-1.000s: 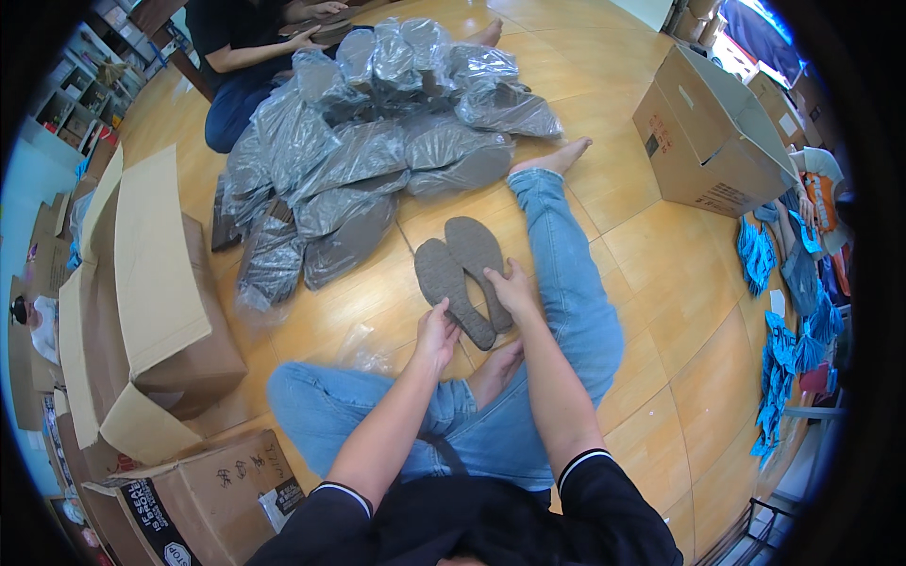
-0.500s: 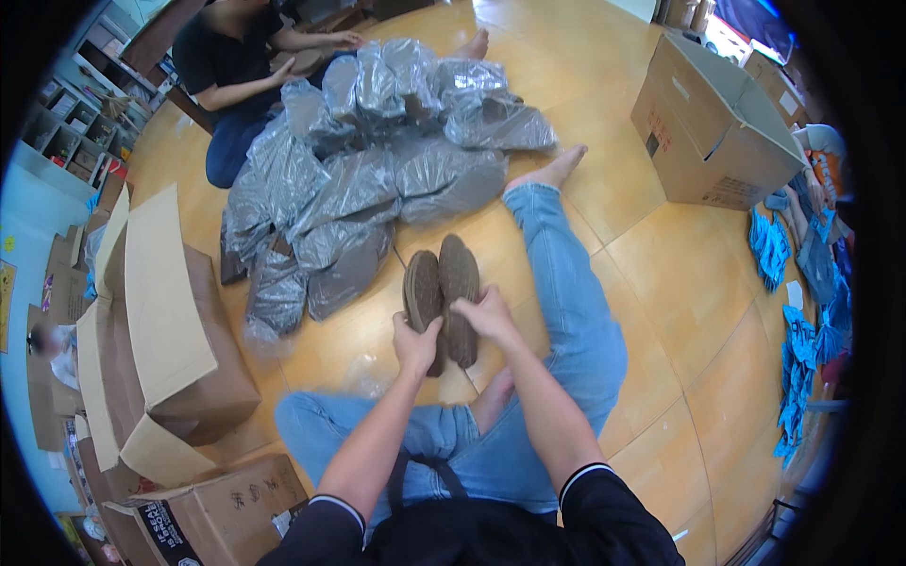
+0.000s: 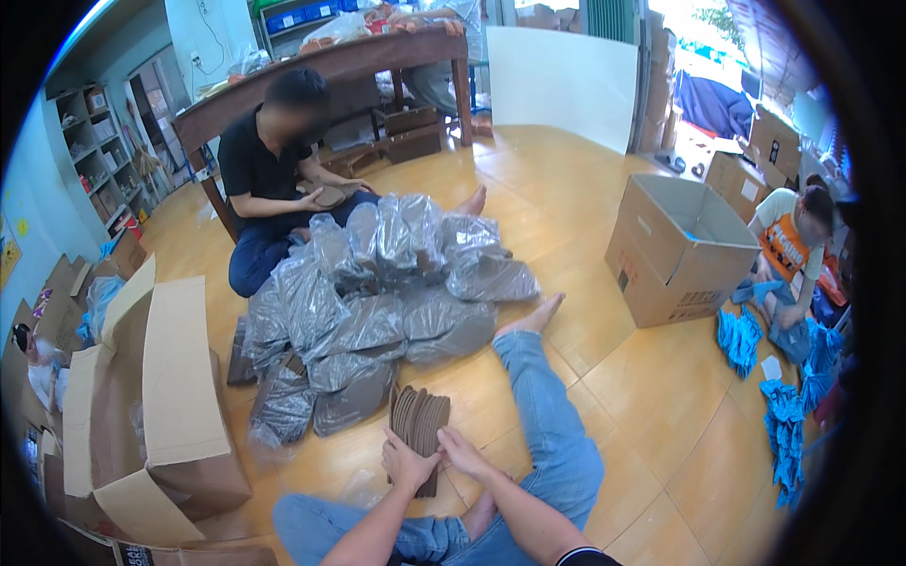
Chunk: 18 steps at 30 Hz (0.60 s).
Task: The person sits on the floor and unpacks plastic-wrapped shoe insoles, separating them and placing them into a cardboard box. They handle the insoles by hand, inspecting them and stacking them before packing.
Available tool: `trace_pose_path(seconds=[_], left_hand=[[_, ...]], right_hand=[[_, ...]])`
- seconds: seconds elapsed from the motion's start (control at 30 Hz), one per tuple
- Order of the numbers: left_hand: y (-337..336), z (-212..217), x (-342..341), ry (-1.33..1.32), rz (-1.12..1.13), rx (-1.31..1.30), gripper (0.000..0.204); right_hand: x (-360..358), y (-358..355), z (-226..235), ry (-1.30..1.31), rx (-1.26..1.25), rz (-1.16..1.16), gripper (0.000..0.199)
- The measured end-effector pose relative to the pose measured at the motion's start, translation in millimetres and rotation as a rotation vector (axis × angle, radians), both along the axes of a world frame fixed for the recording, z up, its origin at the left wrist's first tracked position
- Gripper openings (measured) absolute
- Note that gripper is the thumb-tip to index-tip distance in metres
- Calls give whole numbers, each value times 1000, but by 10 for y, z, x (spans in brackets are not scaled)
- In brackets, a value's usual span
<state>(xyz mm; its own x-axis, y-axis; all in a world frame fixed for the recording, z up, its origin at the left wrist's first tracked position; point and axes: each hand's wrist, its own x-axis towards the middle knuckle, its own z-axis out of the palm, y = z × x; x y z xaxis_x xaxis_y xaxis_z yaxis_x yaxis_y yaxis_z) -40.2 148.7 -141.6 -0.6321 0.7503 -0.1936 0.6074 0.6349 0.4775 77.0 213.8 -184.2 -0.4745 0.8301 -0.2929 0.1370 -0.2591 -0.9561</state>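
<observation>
Between my knees, a stack of brown shoe soles (image 3: 419, 420) stands on edge, their layered rims fanned side by side. My left hand (image 3: 410, 462) is closed on the stack's near left side. My right hand (image 3: 461, 451) grips its right side, thumb and fingers bent against it. Just beyond lies a heap of bundles wrapped in clear plastic (image 3: 363, 325), with grey-brown sole shapes inside. Across the heap, a person in a black shirt (image 3: 260, 174) sits holding brown soles (image 3: 330, 195) in both hands.
An open cardboard box (image 3: 184, 377) stands at my left. Another open carton (image 3: 661, 259) is at the right. Blue bundles (image 3: 738, 341) lie near a person in orange and white (image 3: 788, 231). A wooden table (image 3: 349, 61) is at the back.
My view has tilted up, showing more of the room. The soles, earlier lying as two parallel stacks with broad faces up, now show their layered edges, and my hands sit closer together.
</observation>
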Motion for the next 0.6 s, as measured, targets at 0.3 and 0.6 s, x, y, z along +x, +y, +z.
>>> trace_pose_path(seconds=[0.3,0.6], left_hand=[[-47,-4,-448,84,-863,81,126],[-388,-207,-206,262,-586,59,125]], right_hand=[[366,275,-46,-267,357,-219,64],[318,198,-91,-265,351,-81,70]])
